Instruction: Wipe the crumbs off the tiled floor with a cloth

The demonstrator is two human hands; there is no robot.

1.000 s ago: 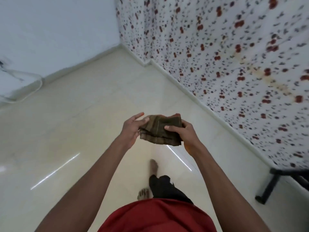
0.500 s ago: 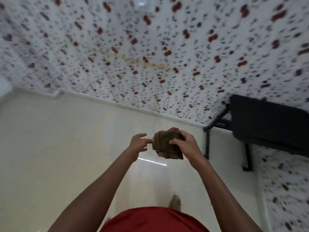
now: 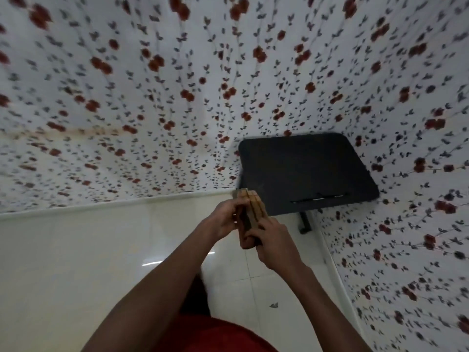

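Your left hand (image 3: 223, 219) has its fingers curled onto the left face of the folded cloth (image 3: 250, 214), pinching it from that side; the fingertips are blurred, so exactly how they lie on the fabric is hard to read. That forearm rises from the lower left of the view, angled up and to the right toward the grip.

The cloth sits between your two hands, held up in the air well above the floor (image 3: 76, 262). It is a brown, striped fold standing on edge, its top end poking out above both hands.

Your right hand (image 3: 272, 240) clamps the lower right part of the cloth, thumb and fingers wrapped round the fold, back of the hand facing you. Its forearm comes up from the lower right, angled up and to the left, so both arms meet at the cloth.

Below the grip and a little to the right, a small dark scrap (image 3: 274, 305) lies on the pale tiles. Just beyond the grip, up and to the right, a low black table (image 3: 304, 168) stands in the corner against the flowered wall covering (image 3: 152, 97).
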